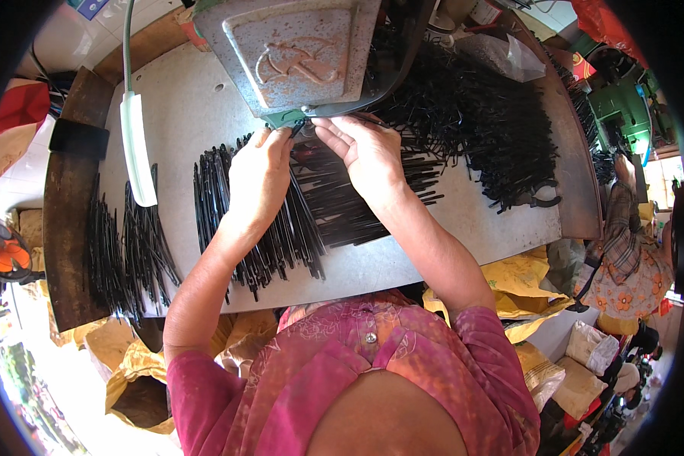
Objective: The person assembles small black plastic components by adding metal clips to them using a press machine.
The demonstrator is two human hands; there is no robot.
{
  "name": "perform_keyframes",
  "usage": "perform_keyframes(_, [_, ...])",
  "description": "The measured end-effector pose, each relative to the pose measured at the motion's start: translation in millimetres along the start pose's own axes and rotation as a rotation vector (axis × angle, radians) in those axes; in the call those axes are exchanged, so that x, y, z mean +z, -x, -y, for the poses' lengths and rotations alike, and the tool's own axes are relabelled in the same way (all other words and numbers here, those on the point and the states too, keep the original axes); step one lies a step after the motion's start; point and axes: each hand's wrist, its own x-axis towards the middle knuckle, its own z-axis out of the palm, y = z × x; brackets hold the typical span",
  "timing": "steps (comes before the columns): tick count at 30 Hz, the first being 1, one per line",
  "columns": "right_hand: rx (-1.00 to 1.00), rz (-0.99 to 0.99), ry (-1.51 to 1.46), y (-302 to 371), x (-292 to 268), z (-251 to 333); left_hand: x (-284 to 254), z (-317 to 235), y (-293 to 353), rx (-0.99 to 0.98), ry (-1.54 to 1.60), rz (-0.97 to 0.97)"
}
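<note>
Both my hands meet under the head of a grey-and-green machine point(300, 57), at its lower edge. My left hand point(260, 182) is closed, its thumb and fingertips pinched together beside a small dark part. Opposite it, my right hand point(368, 156) also has its thumb and fingers closed at the same spot. What lies between the fingertips is too small and dark to make out. Beneath my left wrist, a row of thin black rods point(270, 251) lies on the metal table point(357, 272). More thin dark rods point(349, 209) lie crosswise between my forearms.
A large heap of black jointed rods point(482, 114) covers the table's right side. Other black bundles point(137, 243) rest at the left, near a hanging white strip point(137, 152). A raised brown rim point(76, 228) borders the table. Yellow sacks point(520, 285) stand below; another person point(627, 258) sits far right.
</note>
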Motion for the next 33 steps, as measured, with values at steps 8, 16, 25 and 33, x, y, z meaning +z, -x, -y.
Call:
perform_keyframes(8, [-0.006, 0.004, 0.001, 2.3, 1.4, 0.1, -1.8, 1.0, -0.8, -0.024, 0.047, 0.010])
perform_keyframes(16, [-0.029, 0.023, 0.029, 0.5, -0.5, -1.6, -1.2, -0.7, 0.2, 0.031, -0.018, -0.022])
perform_keyframes(25, [-0.040, 0.027, 0.091, 1.1, -0.1, 0.5, 1.6, 1.5, 2.7, 0.042, -0.071, 0.000])
perform_keyframes(33, [-0.053, 0.031, 0.093, 0.4, -1.7, 0.4, -1.9, 0.8, 6.6, 0.193, -0.318, 0.080])
